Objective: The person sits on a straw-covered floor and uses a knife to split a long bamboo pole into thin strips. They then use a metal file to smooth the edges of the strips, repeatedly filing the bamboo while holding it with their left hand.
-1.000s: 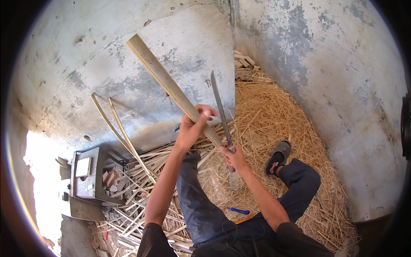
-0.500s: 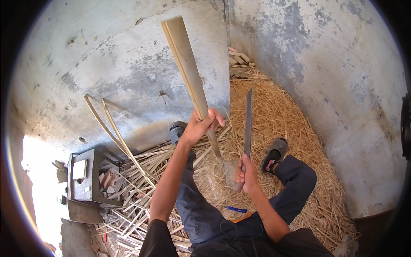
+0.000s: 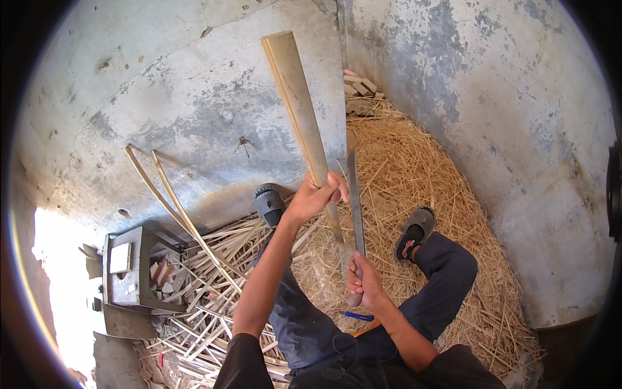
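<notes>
On my feed, a bright opening point(image 3: 55, 279) is glaring between eight and nine o'clock, and just inside it a box point(image 3: 123, 295) is lying with rubble point(image 3: 163, 272) showing inside. Two bent strips point(image 3: 173, 198) are leaning at nine o'clock against the left wall point(image 3: 175, 91), which is filling the ten and eleven o'clock side. Loose strips point(image 3: 201, 327) are littering the floor at seven; the left forearm is blocking part of my view of them. The left shoe point(image 3: 269, 206) is resting near the foot of that wall. The slat point(image 3: 295, 104) is standing out toward twelve o'clock, leaning slightly left, and the left hand point(image 3: 317, 198) is wrapping thumb and fingers around its lower part. Just right of it the knife point(image 3: 357, 207) is pointing at twelve; I cannot tell whether its blade is touching the left fingertips. The right hand point(image 3: 366, 279) is closing around the knife's handle at five o'clock. Directly below, a blue cutter point(image 3: 358, 316) is lying near an orange thing point(image 3: 368, 329), which the trousers are partly hiding. Bricks point(image 3: 363, 86) are sitting at one o'clock. Shavings point(image 3: 421, 168) are spreading from one to four, around the right shoe point(image 3: 418, 227), up to the right wall point(image 3: 499, 129).
</notes>
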A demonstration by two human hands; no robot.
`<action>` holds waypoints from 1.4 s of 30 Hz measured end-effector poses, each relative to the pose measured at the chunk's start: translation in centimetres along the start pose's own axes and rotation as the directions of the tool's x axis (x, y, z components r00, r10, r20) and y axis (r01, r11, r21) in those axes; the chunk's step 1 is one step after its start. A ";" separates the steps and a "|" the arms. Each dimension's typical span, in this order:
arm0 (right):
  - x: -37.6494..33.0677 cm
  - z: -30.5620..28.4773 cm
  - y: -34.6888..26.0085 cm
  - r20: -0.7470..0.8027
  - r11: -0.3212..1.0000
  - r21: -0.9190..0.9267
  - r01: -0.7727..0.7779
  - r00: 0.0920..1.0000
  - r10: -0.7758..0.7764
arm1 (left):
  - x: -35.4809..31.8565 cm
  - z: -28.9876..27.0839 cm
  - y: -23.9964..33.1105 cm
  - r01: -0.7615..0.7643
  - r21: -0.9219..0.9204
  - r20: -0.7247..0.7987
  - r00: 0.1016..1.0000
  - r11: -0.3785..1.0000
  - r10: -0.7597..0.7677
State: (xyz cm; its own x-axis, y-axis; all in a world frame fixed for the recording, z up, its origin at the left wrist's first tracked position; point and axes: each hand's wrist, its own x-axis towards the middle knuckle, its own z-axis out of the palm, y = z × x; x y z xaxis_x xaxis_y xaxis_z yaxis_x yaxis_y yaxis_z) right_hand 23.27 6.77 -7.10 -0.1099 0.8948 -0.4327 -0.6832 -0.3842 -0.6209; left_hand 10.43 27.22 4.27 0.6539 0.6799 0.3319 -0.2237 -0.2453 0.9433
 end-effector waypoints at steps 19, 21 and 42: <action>1.9 0.3 -0.7 0.024 0.986 0.074 -0.147 0.989 0.146 | 4.1 2.0 3.1 -0.113 -0.141 -0.166 0.982 0.984 0.089; 1.7 0.5 -1.3 -0.003 0.993 0.051 -0.106 0.994 0.106 | 4.2 1.8 3.1 -0.099 -0.118 -0.211 0.975 0.988 0.073; 2.0 3.5 -3.7 -0.022 0.966 -0.094 0.242 0.969 -0.245 | 3.6 1.6 3.0 -0.133 -0.114 -0.216 0.971 0.985 0.106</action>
State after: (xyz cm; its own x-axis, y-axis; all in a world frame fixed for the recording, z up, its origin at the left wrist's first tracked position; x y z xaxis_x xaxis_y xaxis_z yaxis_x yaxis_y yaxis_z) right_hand 23.06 10.75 -3.39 0.0765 0.9566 -0.2813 -0.6189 -0.1756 -0.7656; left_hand 13.30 27.84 8.28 0.4550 0.7829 0.4243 -0.3897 -0.2534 0.8854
